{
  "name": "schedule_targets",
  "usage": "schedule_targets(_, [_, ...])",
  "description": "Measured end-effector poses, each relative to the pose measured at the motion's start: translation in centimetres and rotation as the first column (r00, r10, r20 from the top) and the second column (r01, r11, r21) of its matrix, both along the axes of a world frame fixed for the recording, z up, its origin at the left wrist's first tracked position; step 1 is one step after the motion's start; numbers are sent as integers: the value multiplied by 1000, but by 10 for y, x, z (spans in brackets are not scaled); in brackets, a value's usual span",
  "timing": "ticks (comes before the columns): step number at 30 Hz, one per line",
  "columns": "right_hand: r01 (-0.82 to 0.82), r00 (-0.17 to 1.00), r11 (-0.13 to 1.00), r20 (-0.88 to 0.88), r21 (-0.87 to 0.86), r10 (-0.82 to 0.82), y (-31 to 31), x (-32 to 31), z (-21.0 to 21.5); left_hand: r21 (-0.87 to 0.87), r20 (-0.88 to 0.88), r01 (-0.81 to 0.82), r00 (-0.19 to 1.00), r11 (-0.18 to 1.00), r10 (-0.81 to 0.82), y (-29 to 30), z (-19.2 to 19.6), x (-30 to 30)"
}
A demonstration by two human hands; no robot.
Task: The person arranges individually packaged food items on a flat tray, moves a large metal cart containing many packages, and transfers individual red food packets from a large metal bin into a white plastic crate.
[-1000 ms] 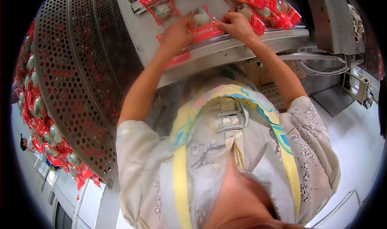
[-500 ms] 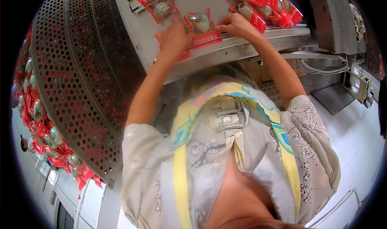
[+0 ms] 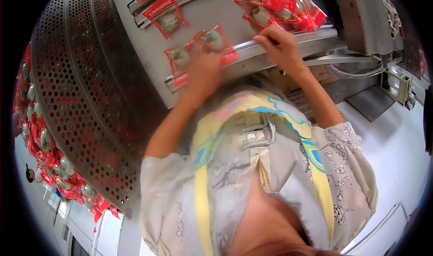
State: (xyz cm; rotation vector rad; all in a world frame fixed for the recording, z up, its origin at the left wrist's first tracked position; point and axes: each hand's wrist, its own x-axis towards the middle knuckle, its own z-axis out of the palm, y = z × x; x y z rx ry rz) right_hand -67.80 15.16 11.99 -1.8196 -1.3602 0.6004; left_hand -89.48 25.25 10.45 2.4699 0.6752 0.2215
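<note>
To your left is the perforated drum (image 3: 85,98); on the table (image 3: 135,39), the back pouch (image 3: 167,20) lies near the rear rail (image 3: 162,6). Nearer you, the left pouch (image 3: 178,57) and middle pouch (image 3: 211,39) sit side by side, their red ends at the front rail (image 3: 252,48). Your left hand (image 3: 205,71) is over those ends, too blurred to tell whether its fingers grip; I'd press lightly, keeping the 2 ends flat and square. Your right hand (image 3: 284,48) has bent fingers beside the heap (image 3: 288,12), any grasp unclear; best lift just 1 pouch by its end, without dragging others.
</note>
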Motion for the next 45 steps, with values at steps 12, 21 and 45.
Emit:
schedule_targets(12, [168, 857, 804, -318, -570, -404, 11, 69, -29, -942, -247, -306, 909, 135, 337, 3, -45, 125])
schedule_targets(21, [-299, 460, 802, -814, -518, -354, 19, 89, -36, -954, -235, -196, 959, -228, 157, 33, -43, 117])
schedule_targets(45, [-245, 966, 824, -51, -511, 255, 31, 73, -59, -21, -484, -336, 828, 942, 284, 17, -13, 99])
